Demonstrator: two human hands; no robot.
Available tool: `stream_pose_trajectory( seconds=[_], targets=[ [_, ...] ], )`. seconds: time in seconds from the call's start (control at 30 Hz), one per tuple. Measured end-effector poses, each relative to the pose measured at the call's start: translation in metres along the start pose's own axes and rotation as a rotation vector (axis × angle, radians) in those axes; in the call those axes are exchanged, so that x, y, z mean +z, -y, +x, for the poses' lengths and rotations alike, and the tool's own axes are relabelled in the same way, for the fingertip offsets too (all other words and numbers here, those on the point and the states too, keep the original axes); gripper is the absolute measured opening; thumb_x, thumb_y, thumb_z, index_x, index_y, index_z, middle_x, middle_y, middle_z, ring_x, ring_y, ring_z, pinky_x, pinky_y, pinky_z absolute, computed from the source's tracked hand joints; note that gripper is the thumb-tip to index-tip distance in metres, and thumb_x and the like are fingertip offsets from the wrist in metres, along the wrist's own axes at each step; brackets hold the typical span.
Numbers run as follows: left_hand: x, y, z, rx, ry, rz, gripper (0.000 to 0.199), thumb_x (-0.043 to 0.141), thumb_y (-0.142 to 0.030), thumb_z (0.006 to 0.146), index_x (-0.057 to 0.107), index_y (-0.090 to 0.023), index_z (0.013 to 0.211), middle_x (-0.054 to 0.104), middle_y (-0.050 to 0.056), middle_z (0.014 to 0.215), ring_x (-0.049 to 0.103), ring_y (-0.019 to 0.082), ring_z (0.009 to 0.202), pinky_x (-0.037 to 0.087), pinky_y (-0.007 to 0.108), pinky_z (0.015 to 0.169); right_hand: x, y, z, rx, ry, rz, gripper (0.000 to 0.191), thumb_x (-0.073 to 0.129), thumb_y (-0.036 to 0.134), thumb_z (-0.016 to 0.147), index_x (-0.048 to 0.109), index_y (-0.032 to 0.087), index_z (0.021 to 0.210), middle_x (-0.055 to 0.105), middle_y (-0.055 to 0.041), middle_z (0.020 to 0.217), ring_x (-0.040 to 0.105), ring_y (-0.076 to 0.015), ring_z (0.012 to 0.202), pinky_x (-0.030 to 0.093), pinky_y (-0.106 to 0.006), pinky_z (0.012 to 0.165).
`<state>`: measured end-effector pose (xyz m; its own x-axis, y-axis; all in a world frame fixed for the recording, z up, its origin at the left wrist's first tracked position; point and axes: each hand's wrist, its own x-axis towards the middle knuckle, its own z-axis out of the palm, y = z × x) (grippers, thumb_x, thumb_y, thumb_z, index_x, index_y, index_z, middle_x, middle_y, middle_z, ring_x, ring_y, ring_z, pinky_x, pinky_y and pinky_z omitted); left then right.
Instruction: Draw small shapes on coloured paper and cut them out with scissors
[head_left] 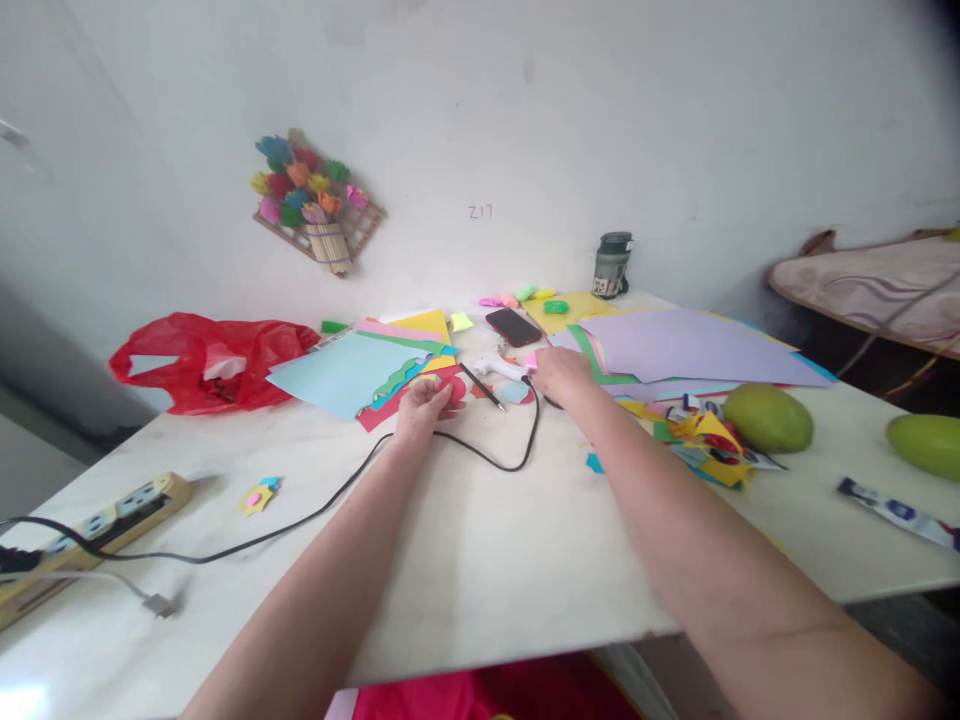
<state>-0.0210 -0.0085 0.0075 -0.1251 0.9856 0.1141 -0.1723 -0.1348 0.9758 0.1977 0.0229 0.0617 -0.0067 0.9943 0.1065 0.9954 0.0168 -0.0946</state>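
Note:
My left hand [423, 408] is at the middle of the table, its thumb and fingers closed on the edge of a red paper circle [456, 390]. My right hand [562, 376] is closed, with a small pink piece [531, 360] at its fingertips; its kind is too small to tell. Between the hands lies a white glue gun [501, 367], whose black cord [517, 466] loops across the table. Beside it are a black pen [482, 387] and a pale blue paper circle [514, 392]. Red paper [381, 411] lies partly behind my left hand.
Coloured sheets lie left [345, 372] and right [682, 343]. A phone [513, 326] and a tumbler [612, 266] are farther back. A red plastic bag [210, 365], a power strip [97, 540], paper scraps [709, 445], green fruit [768, 418] and a tube [896, 512] surround the workspace.

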Motion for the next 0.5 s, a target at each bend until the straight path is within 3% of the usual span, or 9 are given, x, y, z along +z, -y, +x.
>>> stream_pose_trajectory(
  seconds=[0.23, 0.4, 0.5],
  targets=[
    [0.014, -0.008, -0.003, -0.129, 0.11, -0.082, 0.041, 0.084, -0.023, 0.064, 0.046, -0.017, 0.08, 0.07, 0.002, 0.071, 0.073, 0.02, 0.066, 0.057, 0.025, 0.06, 0.005, -0.016, 0.007, 0.043, 0.169, -0.066, 0.038, 0.067, 0.022, 0.076, 0.07, 0.014, 0.113, 0.068, -0.021, 0.115, 0.064, -0.029, 0.111, 0.049, -0.032, 0.083],
    [0.023, -0.002, -0.004, -0.193, 0.2, -0.143, 0.02, 0.077, -0.017, 0.072, 0.06, -0.012, 0.082, 0.073, 0.007, 0.081, 0.073, 0.018, 0.076, 0.058, 0.024, 0.068, 0.006, -0.016, 0.005, -0.011, 0.138, -0.093, 0.04, 0.061, 0.017, 0.079, 0.067, 0.012, 0.118, 0.067, -0.0206, 0.119, 0.063, -0.0277, 0.112, 0.049, -0.033, 0.086],
    [0.03, 0.003, -0.004, -0.18, 0.157, -0.222, 0.013, 0.073, -0.014, 0.075, 0.062, -0.012, 0.08, 0.071, 0.004, 0.076, 0.073, 0.017, 0.077, 0.057, 0.023, 0.07, 0.004, -0.018, 0.004, -0.02, 0.121, -0.092, 0.039, 0.06, 0.015, 0.079, 0.067, 0.011, 0.117, 0.067, -0.0203, 0.118, 0.064, -0.0278, 0.112, 0.049, -0.034, 0.087]
  ],
)
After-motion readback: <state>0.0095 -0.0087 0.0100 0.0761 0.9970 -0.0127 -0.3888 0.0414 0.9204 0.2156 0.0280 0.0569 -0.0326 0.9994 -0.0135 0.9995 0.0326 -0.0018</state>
